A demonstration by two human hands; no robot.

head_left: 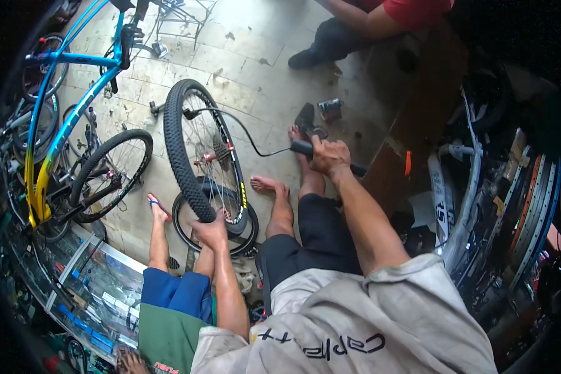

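The tyre [174, 149] is gripped by the left hand's [210, 232] fingers, the black pump [302, 148] by the right hand's [330, 156]; the hose [248, 133] appears already attached, inflation seemingly unfinished.

1. The left hand [210, 232] grips the bicycle wheel [207, 158] at the near end of its knobby tyre.
2. To the wheel's right, the right hand [330, 156] holds a black handheld tool [302, 148].
3. A black hose [250, 138] runs from there to the wheel's rim.
4. Left of the wheel is a blue-and-yellow bicycle frame [75, 118].
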